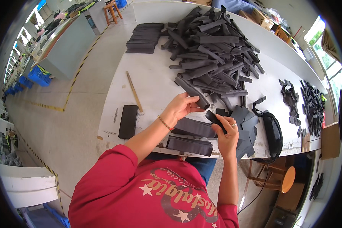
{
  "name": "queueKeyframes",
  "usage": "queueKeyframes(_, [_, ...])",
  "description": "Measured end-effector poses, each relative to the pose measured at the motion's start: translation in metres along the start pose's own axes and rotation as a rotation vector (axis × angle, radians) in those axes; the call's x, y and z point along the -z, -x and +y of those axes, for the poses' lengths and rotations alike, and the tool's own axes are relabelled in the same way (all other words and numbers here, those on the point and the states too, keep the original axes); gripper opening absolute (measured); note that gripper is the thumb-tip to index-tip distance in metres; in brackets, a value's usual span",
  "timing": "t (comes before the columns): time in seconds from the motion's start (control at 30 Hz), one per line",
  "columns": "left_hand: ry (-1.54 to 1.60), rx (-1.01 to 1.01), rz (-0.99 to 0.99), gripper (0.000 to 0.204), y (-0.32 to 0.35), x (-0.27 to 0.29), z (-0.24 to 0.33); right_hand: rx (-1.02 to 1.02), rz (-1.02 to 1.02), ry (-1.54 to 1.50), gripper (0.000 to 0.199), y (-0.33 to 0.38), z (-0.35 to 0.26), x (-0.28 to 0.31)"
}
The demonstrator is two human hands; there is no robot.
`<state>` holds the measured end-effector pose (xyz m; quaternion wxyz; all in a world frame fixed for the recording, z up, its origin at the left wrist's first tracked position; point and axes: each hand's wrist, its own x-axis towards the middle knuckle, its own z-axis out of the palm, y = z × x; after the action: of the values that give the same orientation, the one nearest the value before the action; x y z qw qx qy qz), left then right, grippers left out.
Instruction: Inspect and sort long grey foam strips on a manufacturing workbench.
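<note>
My left hand (179, 107) grips the near end of a long dark grey foam strip (193, 92), which reaches up toward the big heap. My right hand (227, 133), with a ring on one finger, is closed on a short black strip (213, 117) held just right of the left hand. Below the hands two flat grey folded pieces (192, 145) lie at the table's front edge. More grey squares (244, 117) sit beside my right hand.
A large heap of grey strips (212, 49) covers the white table (152, 79), with a neat stack (143, 38) at its far left. A black phone (128, 121), a wooden stick (134, 91), a black pouch (273, 133) and small black scraps (311, 106) also lie there. A wooden stool (283, 178) stands at right.
</note>
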<state>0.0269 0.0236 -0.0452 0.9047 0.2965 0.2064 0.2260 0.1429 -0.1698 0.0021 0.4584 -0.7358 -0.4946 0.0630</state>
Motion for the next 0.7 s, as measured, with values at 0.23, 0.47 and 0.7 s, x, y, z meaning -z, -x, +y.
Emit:
queueKeyframes(0.23, [-0.025,0.023,-0.005,0.024,0.002,-0.005,0.001,0.164,-0.010,0.157,0.027,-0.015,-0.003,0.005])
queueKeyframes(0.47, [-0.104,0.042,-0.019,0.022,0.014,-0.015,0.006,0.344,0.097,0.383,0.026,-0.022,-0.007,0.008])
queueKeyframes(0.7, [-0.103,-0.058,0.017,0.038,0.028,-0.036,0.008,0.436,0.190,0.552,0.033,-0.018,-0.008,0.000])
